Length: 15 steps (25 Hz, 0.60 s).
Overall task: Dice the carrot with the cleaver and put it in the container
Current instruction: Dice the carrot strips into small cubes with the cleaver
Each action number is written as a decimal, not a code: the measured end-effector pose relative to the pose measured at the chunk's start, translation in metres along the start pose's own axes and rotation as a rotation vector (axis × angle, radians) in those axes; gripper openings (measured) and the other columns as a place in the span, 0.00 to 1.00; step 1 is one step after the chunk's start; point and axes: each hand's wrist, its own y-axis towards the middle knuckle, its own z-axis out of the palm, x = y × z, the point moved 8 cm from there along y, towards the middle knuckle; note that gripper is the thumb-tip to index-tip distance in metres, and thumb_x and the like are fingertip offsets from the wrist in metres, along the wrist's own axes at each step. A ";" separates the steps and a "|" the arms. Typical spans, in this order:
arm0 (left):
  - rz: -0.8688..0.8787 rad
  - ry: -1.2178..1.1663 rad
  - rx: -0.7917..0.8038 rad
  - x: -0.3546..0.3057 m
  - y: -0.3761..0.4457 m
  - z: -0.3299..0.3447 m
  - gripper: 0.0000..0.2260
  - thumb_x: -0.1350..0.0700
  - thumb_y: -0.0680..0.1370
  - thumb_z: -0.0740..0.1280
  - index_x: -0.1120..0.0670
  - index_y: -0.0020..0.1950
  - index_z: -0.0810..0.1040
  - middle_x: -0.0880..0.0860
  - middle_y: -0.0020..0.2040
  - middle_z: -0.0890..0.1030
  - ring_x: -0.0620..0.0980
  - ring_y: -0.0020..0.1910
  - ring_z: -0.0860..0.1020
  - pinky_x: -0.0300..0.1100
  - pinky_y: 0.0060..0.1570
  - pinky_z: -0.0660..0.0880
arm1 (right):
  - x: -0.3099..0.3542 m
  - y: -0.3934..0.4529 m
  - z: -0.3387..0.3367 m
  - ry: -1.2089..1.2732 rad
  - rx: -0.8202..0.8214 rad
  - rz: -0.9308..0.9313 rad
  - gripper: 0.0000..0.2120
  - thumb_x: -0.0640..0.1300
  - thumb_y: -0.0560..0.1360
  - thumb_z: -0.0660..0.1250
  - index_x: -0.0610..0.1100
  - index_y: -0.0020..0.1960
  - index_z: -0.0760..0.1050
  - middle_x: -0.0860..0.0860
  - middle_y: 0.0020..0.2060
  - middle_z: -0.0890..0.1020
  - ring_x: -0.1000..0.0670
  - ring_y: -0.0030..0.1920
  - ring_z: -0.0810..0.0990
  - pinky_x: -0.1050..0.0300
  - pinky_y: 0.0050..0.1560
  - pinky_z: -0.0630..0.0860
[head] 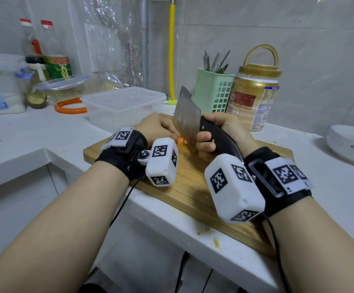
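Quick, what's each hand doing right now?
Left hand: fingers curled, holding the carrot on the board.
Right hand: gripping the cleaver handle.

Carrot (pixel 180 140): orange, partly cut, on board beside blade.
Cleaver (pixel 187 118): steel blade upright, black handle.
Container (pixel 123 106): clear plastic, open, behind board.

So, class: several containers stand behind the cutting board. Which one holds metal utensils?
The pale green perforated holder, between the clear lidded box and the gold-lidded jar. Metal utensil handles stick up from it; the other two show none.
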 end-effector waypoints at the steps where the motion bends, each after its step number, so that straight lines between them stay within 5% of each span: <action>1: -0.001 0.003 0.001 0.000 0.000 0.000 0.04 0.61 0.71 0.75 0.57 0.45 0.85 0.54 0.45 0.84 0.46 0.46 0.79 0.44 0.54 0.76 | -0.001 0.000 0.000 -0.014 -0.004 0.005 0.13 0.50 0.80 0.54 0.43 0.40 0.64 0.50 0.21 0.67 0.52 0.18 0.65 0.62 0.27 0.57; 9: 0.017 0.001 0.002 -0.001 0.002 0.000 0.03 0.62 0.71 0.74 0.55 0.41 0.85 0.48 0.39 0.83 0.43 0.41 0.78 0.41 0.49 0.76 | -0.002 0.006 0.000 -0.104 -0.043 0.062 0.09 0.50 0.80 0.55 0.44 0.50 0.62 0.49 0.22 0.68 0.51 0.18 0.65 0.65 0.24 0.61; 15: 0.016 0.023 0.004 0.001 0.004 0.002 0.03 0.62 0.71 0.75 0.57 0.44 0.86 0.49 0.42 0.84 0.45 0.45 0.79 0.44 0.53 0.76 | -0.004 0.005 -0.003 0.004 -0.006 0.102 0.13 0.50 0.80 0.54 0.42 0.42 0.63 0.49 0.22 0.66 0.52 0.18 0.64 0.68 0.24 0.61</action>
